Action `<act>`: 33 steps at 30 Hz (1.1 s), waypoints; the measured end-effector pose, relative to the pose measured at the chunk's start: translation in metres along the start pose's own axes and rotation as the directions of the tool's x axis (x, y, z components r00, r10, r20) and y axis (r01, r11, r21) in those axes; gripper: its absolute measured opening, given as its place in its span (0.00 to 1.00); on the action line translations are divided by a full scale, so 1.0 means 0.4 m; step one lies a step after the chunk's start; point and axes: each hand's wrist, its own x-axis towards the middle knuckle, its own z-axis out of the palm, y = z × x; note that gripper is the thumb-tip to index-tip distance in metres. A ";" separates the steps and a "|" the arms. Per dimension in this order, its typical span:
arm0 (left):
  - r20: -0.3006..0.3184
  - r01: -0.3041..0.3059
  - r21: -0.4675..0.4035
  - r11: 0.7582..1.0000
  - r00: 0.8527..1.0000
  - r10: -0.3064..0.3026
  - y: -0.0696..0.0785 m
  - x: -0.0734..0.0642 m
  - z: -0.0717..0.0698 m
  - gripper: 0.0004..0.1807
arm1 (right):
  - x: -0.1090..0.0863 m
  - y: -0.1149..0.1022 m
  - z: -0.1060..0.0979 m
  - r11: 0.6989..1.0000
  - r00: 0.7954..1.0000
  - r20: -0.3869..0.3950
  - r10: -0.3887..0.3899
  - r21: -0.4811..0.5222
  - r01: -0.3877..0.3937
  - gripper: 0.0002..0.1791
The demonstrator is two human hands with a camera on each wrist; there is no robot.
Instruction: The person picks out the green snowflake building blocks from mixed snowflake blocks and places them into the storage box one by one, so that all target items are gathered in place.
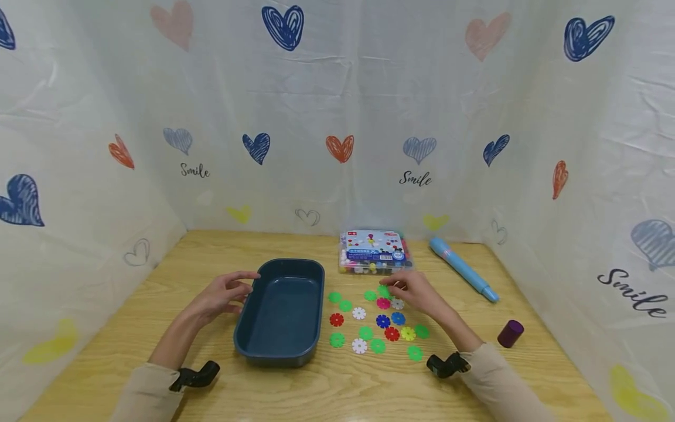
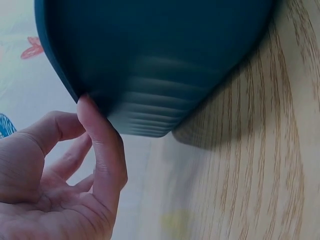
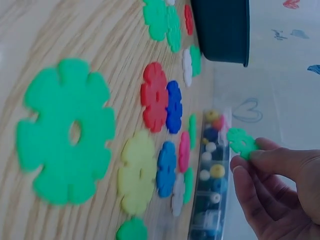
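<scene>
My left hand (image 1: 217, 298) is at the left side of a dark blue rectangular basin (image 1: 279, 316), its fingers loosely bent. In the left wrist view one fingertip of that hand (image 2: 70, 175) touches the basin's rim. My right hand (image 1: 419, 292) pinches a green flower-shaped plastic disc between thumb and fingers; the right wrist view shows this green disc (image 3: 241, 142) raised off the table. Below and beside that hand, more notched discs lie flat: green, white, red, blue, pink and a yellow disc (image 1: 408, 333).
Behind the discs stands a clear lidded case (image 1: 373, 252) of coloured beads. A light blue tube-shaped object (image 1: 464, 269) lies at the back right, and a purple cylinder (image 1: 510, 333) stands near the right edge. A heart-printed curtain (image 1: 337, 117) surrounds the wooden table (image 1: 295, 392).
</scene>
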 end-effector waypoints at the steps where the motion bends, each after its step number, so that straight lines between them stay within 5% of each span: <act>1: 0.000 0.001 -0.001 1.000 1.000 -0.001 0.000 -0.001 0.000 0.29 | 0.005 -0.005 0.003 1.000 1.000 0.007 -0.003 0.002 0.003 0.11; 14: 0.004 -0.008 -0.008 1.000 1.000 0.008 0.005 0.021 0.018 0.27 | 0.073 -0.082 0.000 0.998 0.997 0.040 -0.061 -0.004 0.061 0.11; 33: -0.039 0.021 -0.007 1.000 0.999 -0.021 -0.004 0.001 0.005 0.28 | 0.230 -0.202 0.038 0.993 0.983 0.141 -0.119 0.020 0.118 0.11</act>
